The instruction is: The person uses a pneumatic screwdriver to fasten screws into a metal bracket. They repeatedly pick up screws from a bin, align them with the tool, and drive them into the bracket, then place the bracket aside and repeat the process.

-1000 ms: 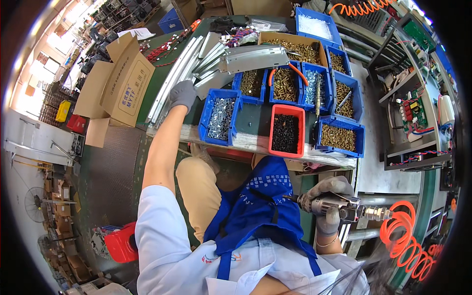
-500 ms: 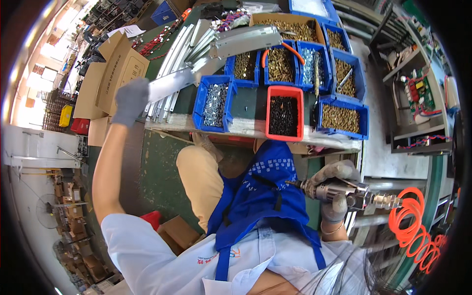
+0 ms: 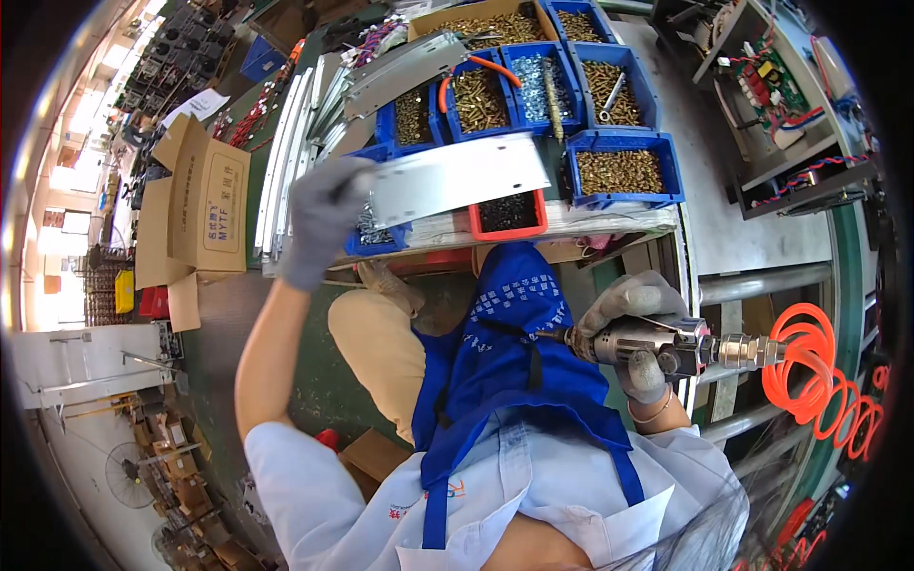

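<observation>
My gloved left hand (image 3: 327, 221) is closed on one end of a flat silver metal plate (image 3: 462, 176) with small holes. The plate is held up over the bins and partly covers the red bin (image 3: 510, 221) of black screws and a blue bin (image 3: 377, 240) of silver screws. At the right, my gloved right hand (image 3: 632, 328) wraps round an air screwdriver (image 3: 657, 344), whose bit points left above my blue apron (image 3: 519, 381). A coiled orange hose (image 3: 809, 371) runs from the tool's rear fitting.
Blue bins of brass-coloured fasteners (image 3: 624, 174) stand along the bench. Long metal strips (image 3: 286, 162) lie at its left, beside an open cardboard box (image 3: 205, 200). A metal chassis with a green circuit board (image 3: 771, 84) stands at the right.
My left hand has swung to the right with the plate, from above the metal strips to over the bins. The air screwdriver stays in my right hand, and the whole view has shifted a little.
</observation>
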